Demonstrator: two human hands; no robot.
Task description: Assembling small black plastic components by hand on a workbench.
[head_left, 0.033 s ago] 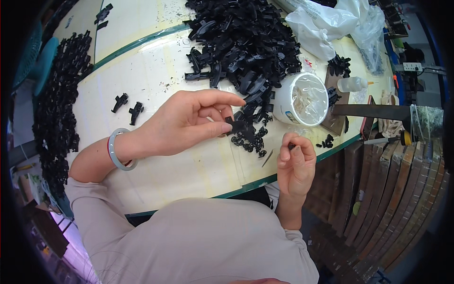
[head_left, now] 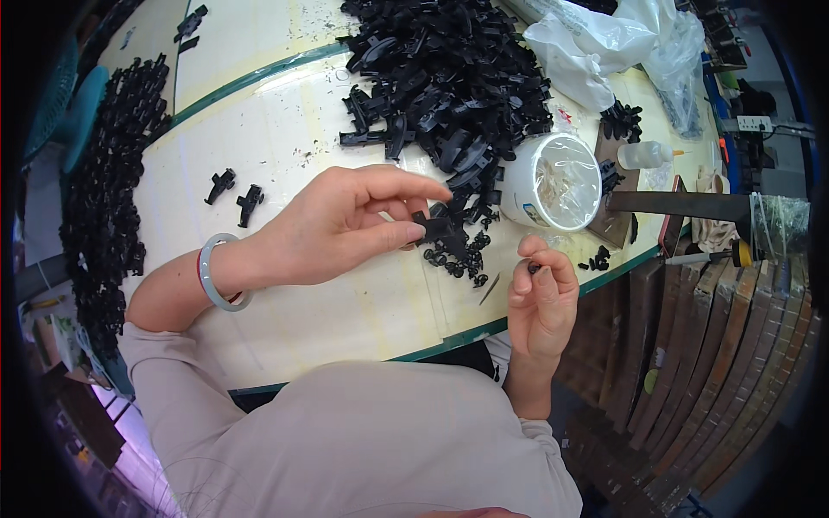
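Note:
My left hand reaches over the table from the left, thumb and fingers closed on a black plastic part with projecting arms. Just beyond that part lies a heap of small black ring-like pieces. Over the table's near edge, my right hand pinches a small, round black piece, mostly covered by the fingertips. A thin metal pointed strip lies on the table to the left of my right hand. Two black plastic parts, one of them here, lie apart to the left of my left hand.
A big pile of black parts covers the far middle, beside a white tub lined with clear plastic. Rows of black parts line the left. Plastic bags, a squeeze bottle and a dark metal bar are at right.

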